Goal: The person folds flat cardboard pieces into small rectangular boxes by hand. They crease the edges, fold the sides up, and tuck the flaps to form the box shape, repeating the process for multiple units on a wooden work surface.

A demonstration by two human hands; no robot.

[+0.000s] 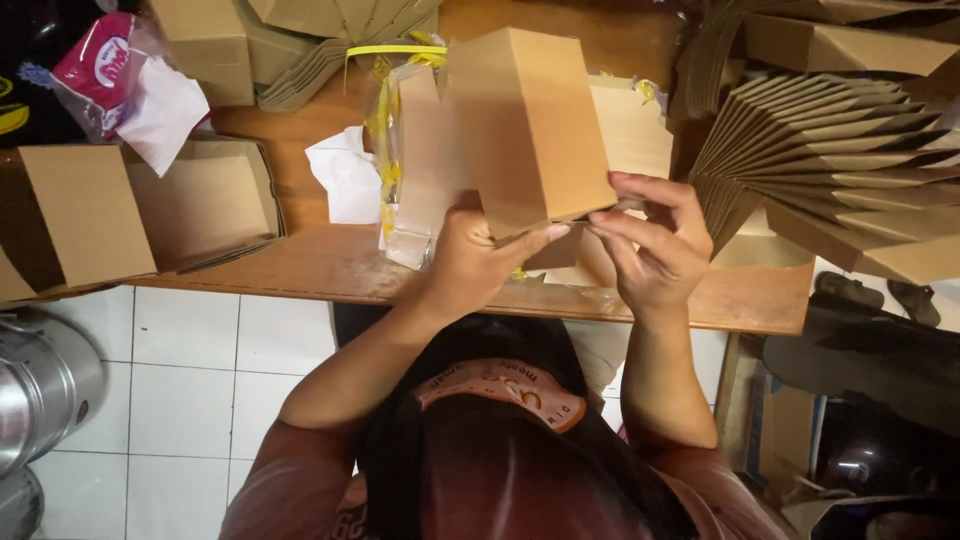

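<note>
Nearest the camera, the person's dark shirt is filling the lower middle of the view, with both forearms reaching upward toward the table (330, 262). Left hand (478, 258) is closing its grip on the lower left edge of a brown cardboard box (530, 125), thumb pressing along the bottom fold. Right hand (655, 240) is gripping the lower right corner of the same box, fingers (615, 228) pinching a small flap there. Both hands are holding the box tilted above the near edge of the wooden table, its long plain face turning toward the camera.

Just behind the box, a stack of flat box blanks in a clear plastic bag (400, 170) with yellow tape is lying on the table, and a white crumpled paper (345, 180) is resting beside it. Further left, an open cardboard tray (205, 200) is sitting on the table with its lid standing open. Further right, a fanned pile of folded cardboard pieces (830, 150) is leaning over the table's edge. At the far left corner, a pink packet (100, 60) is lying in a plastic wrap. White floor tiles (190, 400) and a metal pot (40, 390) are showing below the table on the left.
</note>
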